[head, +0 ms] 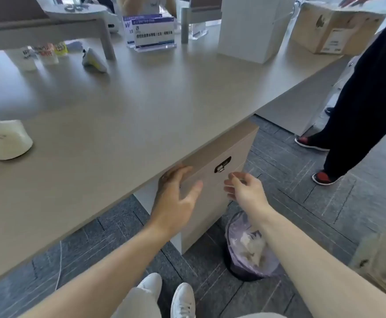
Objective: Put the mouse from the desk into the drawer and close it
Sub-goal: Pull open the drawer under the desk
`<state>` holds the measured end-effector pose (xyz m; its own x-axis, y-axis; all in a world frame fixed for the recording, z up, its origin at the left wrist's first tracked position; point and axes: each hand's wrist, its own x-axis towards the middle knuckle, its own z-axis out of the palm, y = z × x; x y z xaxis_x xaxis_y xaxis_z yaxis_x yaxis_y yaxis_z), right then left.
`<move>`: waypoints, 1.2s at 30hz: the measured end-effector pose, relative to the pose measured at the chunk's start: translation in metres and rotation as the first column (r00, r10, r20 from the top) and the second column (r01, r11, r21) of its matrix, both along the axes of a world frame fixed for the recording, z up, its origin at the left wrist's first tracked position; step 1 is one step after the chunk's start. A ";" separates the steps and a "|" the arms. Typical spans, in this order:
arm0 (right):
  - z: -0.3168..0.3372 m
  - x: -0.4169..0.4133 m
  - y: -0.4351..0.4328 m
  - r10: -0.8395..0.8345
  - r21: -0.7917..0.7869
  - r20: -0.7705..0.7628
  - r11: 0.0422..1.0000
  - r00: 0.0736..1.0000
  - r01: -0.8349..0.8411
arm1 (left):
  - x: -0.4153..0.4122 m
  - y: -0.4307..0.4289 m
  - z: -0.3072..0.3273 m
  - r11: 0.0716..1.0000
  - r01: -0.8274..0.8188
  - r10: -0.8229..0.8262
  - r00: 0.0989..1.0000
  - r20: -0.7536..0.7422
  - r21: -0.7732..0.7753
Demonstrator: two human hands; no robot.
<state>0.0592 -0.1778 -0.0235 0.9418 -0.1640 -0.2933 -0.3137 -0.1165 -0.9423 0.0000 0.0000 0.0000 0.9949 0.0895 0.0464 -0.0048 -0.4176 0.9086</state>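
A white mouse [8, 139] lies on the grey desk [118, 115] at the far left. Under the desk's right end sits the beige drawer unit [212, 187], its front flush, with a dark recessed lock [222, 164]. My left hand [176, 196] rests with spread fingers on the left edge of the drawer front, just below the desk edge. My right hand [244, 188] hovers in front of the drawer below the lock, fingers loosely curled and holding nothing. Both hands are far from the mouse.
A bin [249, 251] with a purple liner stands on the floor beside the drawer unit. Another person [357, 106] stands at the right. Sign holders [151, 33], cups [41, 55], a white box [251, 26] and a cardboard box [334, 28] sit at the desk's back.
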 end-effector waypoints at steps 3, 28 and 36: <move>-0.014 0.028 0.003 -0.080 0.110 -0.118 0.989 0.990 0.093 | 0.014 -0.013 -0.012 0.989 -0.139 0.135 0.988 0.076 0.049; -0.044 0.003 -0.036 -0.132 0.171 -0.054 0.975 0.990 0.139 | 0.027 -0.013 -0.014 0.844 -0.132 0.073 0.988 0.133 0.520; -0.041 -0.061 -0.096 -0.186 0.163 -0.068 0.967 0.980 0.195 | 0.026 -0.019 -0.019 0.819 -0.154 0.068 0.983 0.173 0.552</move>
